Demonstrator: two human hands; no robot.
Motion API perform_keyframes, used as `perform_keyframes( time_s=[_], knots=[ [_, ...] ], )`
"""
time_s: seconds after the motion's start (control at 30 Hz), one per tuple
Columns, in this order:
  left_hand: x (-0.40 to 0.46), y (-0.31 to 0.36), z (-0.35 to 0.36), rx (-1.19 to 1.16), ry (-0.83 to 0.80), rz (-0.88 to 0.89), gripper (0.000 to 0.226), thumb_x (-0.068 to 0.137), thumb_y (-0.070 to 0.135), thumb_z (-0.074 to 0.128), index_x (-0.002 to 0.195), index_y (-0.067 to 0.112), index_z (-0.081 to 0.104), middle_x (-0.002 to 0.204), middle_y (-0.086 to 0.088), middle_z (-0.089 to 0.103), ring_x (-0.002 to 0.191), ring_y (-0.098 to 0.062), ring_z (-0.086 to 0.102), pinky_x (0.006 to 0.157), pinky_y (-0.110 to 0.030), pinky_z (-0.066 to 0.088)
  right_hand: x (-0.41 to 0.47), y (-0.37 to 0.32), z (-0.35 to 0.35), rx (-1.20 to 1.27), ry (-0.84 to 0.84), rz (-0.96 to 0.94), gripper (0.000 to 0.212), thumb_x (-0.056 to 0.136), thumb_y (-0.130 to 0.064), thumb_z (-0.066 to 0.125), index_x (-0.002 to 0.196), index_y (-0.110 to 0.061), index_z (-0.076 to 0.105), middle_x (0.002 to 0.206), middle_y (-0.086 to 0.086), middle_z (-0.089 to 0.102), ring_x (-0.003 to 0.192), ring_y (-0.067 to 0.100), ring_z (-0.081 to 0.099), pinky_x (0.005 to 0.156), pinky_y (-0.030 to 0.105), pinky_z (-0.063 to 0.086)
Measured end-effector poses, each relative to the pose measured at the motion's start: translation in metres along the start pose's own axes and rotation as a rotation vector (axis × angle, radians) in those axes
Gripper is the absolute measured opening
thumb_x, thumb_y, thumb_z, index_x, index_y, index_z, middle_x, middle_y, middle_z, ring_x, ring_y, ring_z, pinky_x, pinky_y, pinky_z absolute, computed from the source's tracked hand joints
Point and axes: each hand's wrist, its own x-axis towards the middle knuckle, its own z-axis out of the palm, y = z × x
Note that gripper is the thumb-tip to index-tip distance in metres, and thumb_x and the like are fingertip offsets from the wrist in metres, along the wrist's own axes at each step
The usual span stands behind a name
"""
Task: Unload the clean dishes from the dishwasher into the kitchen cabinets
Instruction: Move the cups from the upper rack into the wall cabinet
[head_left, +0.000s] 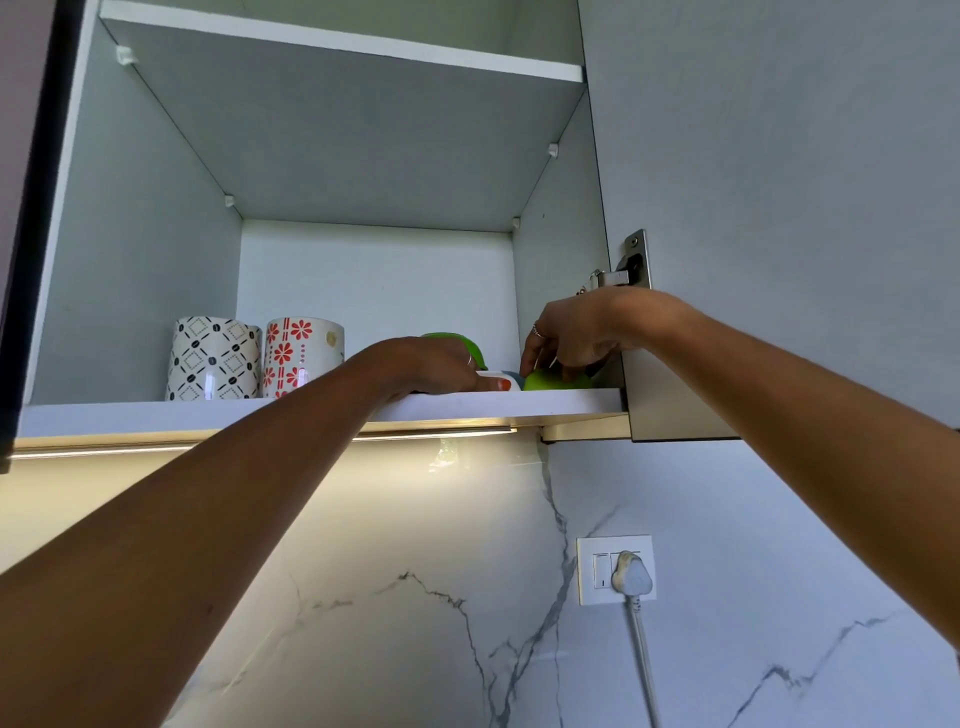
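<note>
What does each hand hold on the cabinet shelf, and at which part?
The right hand grips a green cup from above, at its top. The left hand rests over a white item; whether it grips it cannot be told.

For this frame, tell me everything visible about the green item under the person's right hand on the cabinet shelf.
The green item is a bright lime, rounded, smooth and glossy thing, seemingly a cup or small bowl; its type is unclear. It sits on the lowest cabinet shelf, near the front edge at the right side wall. Only its lower curved part shows; the right hand covers the top, fingers curled down onto it. A small blue-and-white piece lies just left of it.
</note>
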Motion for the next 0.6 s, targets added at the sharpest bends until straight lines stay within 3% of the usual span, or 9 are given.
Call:
perform_keyframes(
  time_s=[0.07, 0.17, 0.33, 0.5, 0.6],
  knots=[
    [0.001, 0.0, 0.0, 0.007, 0.003, -0.001, 0.056, 0.093, 0.055, 0.041, 0.129, 0.014, 0.054, 0.13, -0.005, 0.055, 0.12, -0.023, 0.049, 0.105, -0.036, 0.039, -0.001, 0.0, 0.001, -0.03, 0.03, -0.021, 0.046, 0.092, 0.009, 0.042, 0.123, -0.018, 0.061, 0.13, 0.005, 0.058, 0.111, 0.023, 0.057, 0.096, 0.033, 0.051],
    [0.001, 0.001, 0.001, 0.021, 0.006, -0.007, 0.059, 0.092, 0.058, 0.04, 0.128, 0.015, 0.055, 0.13, -0.006, 0.055, 0.12, -0.023, 0.049, 0.105, -0.035, 0.038, -0.005, 0.0, 0.004, -0.127, 0.095, -0.057, 0.049, 0.089, 0.008, 0.039, 0.12, -0.023, 0.064, 0.127, 0.002, 0.06, 0.105, 0.02, 0.058, 0.077, 0.023, 0.05],
    [0.001, 0.005, 0.001, 0.027, 0.024, -0.036, 0.064, 0.092, 0.06, 0.038, 0.131, 0.012, 0.053, 0.135, -0.009, 0.051, 0.111, -0.019, 0.046, 0.089, -0.029, 0.033, -0.006, 0.0, 0.007, -0.213, 0.159, -0.071, 0.052, 0.088, 0.006, 0.037, 0.118, -0.025, 0.064, 0.125, 0.002, 0.061, 0.099, 0.02, 0.057, 0.061, 0.018, 0.044],
    [0.0, -0.001, 0.004, -0.139, 0.074, -0.018, 0.071, 0.084, 0.065, 0.047, 0.134, 0.014, 0.05, 0.135, -0.005, 0.053, 0.122, -0.023, 0.049, 0.105, -0.035, 0.038, -0.008, -0.001, 0.013, -0.183, 0.208, -0.053, 0.047, 0.089, 0.004, 0.043, 0.124, -0.022, 0.06, 0.128, 0.005, 0.058, 0.113, 0.024, 0.056, 0.087, 0.027, 0.049],
    [-0.007, 0.0, 0.005, -0.43, 0.391, -0.008, 0.07, 0.085, 0.056, 0.056, 0.138, 0.01, 0.044, 0.133, -0.009, 0.055, 0.119, -0.026, 0.053, 0.093, -0.032, 0.045, -0.01, 0.001, 0.009, -0.139, 0.325, -0.046, 0.05, 0.085, 0.009, 0.044, 0.123, -0.02, 0.06, 0.127, 0.01, 0.056, 0.113, 0.026, 0.057, 0.093, 0.033, 0.05]
  ],
)
